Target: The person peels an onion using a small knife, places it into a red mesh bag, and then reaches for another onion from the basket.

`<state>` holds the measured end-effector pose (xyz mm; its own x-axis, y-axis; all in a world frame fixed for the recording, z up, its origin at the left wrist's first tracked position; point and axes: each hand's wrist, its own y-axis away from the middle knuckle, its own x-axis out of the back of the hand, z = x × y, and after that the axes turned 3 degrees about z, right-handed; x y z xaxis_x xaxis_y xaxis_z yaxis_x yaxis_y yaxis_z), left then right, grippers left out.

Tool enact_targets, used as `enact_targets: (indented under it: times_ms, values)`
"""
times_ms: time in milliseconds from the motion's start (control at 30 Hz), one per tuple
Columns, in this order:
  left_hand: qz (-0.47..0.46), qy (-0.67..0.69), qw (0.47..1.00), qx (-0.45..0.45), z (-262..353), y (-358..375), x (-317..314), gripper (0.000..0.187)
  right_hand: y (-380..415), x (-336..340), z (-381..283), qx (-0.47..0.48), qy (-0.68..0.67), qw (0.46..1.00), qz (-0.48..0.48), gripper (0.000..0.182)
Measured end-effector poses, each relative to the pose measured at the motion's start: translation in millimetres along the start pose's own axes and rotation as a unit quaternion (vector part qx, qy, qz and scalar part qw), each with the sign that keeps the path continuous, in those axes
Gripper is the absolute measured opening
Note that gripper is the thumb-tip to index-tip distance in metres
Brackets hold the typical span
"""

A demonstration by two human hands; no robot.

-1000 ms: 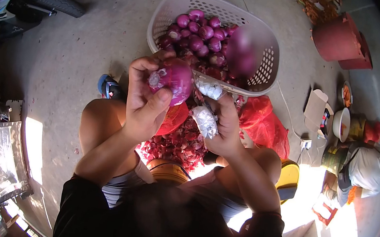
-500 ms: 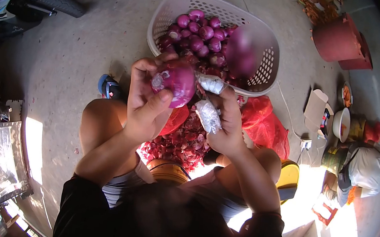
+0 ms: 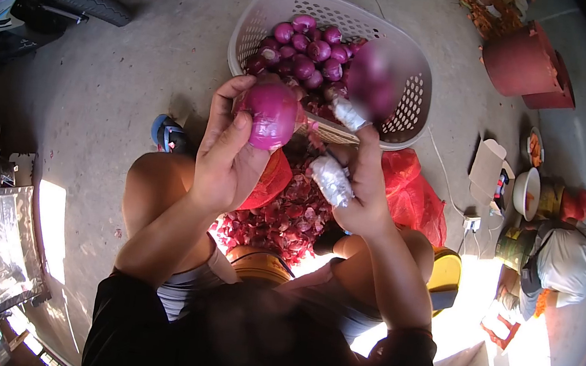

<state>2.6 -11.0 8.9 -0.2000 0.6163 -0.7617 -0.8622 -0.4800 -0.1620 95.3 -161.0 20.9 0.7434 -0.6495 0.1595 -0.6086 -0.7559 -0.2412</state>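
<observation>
A large peeled-looking red onion (image 3: 270, 115) with a glossy purple surface is gripped in my left hand (image 3: 225, 163), thumb in front and fingers behind. To its right, my right hand (image 3: 363, 185) is apart from the onion, thumb and forefinger spread. Both of those digits wear a crinkled whitish wrap (image 3: 332, 181); the other fingers are partly hidden. Small bits of onion skin (image 3: 314, 135) show between the hands. Below them lies a heap of loose red skins (image 3: 285, 215). Beyond, a pale perforated plastic basket (image 3: 425, 60) holds several purple onions (image 3: 318, 51).
Red mesh bags (image 3: 413, 199) lie by my knees. A yellow stool-like object (image 3: 445, 277) stands at right, near a white bowl (image 3: 526, 193) and an open cardboard box (image 3: 487, 168). Reddish tubs (image 3: 523, 61) are farther back. A motorbike wheel (image 3: 91, 1) is at upper left.
My right hand has pulled away from the onion to the right, its thumb and forefinger opening. My left hand has turned the onion, so its pale end no longer faces me.
</observation>
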Motion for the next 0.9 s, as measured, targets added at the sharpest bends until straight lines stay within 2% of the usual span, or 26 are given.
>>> enact_targets:
  times_ms: [167, 333, 433, 533, 633, 733, 900]
  values:
    - [-0.023, -0.048, 0.999, 0.003, -0.2, 2.7, 0.5, 0.042, 1.0, 2.8, 8.1, 0.064, 0.107, 0.992, -0.031, 0.063]
    - [-0.036, -0.033, 0.999, 0.010, -2.4, 3.4, -0.2, 0.041, -0.4, 6.5, 12.1, 0.110, 0.132, 0.984, -0.036, 0.057]
    - [-0.050, -0.046, 0.998, 0.013, -1.4, 2.4, 1.4, 0.040, -3.7, 9.5, 7.1, 0.085, 0.095, 0.990, -0.053, 0.053]
    - [-0.059, -0.054, 0.997, 0.011, -1.4, 2.8, 2.4, 0.039, -8.6, 9.4, 1.8, 0.102, 0.073, 0.991, -0.051, 0.050]
    - [-0.058, -0.060, 0.996, 0.014, -1.2, 3.0, 4.0, 0.038, -7.5, 8.1, 0.3, 0.071, 0.079, 0.993, -0.046, 0.049]
    - [-0.056, -0.062, 0.996, 0.018, -1.6, 3.1, 6.1, 0.038, -6.8, 15.2, 2.8, 0.085, 0.147, 0.982, -0.087, 0.042]
    - [-0.045, -0.053, 0.997, 0.016, -1.4, 2.7, 2.5, 0.037, -9.2, 2.6, -1.5, 0.123, 0.125, 0.984, -0.029, 0.040]
